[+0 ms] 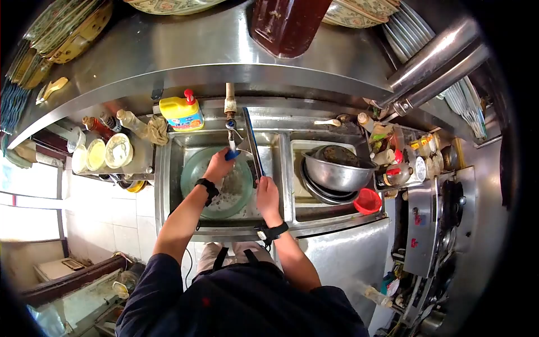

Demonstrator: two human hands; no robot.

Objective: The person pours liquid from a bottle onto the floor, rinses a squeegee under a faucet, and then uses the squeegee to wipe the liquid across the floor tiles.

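My left hand point(220, 165) is closed around a small blue object point(231, 154) right below the tap point(231, 124); its kind is mostly hidden by the fingers. Under that hand, a pale green basin point(245, 194) with cloudy water sits in the left sink bowl point(273, 210). My right hand point(268, 195) grips the near end of a long, thin, dark strip with a blue edge point(251, 135). The strip reaches up and away past the tap, along the right side of the left bowl. I cannot tell what kind of thing it is.
The right sink bowl point(296, 210) contains a metal pot point(336, 173), dark pans and a red plastic bowl point(368, 201). A yellow detergent bottle point(182, 115) stands behind the left bowl. A steel shelf point(185, 45) with stacked plates overhangs the sink. Bottles and containers crowd both sides.
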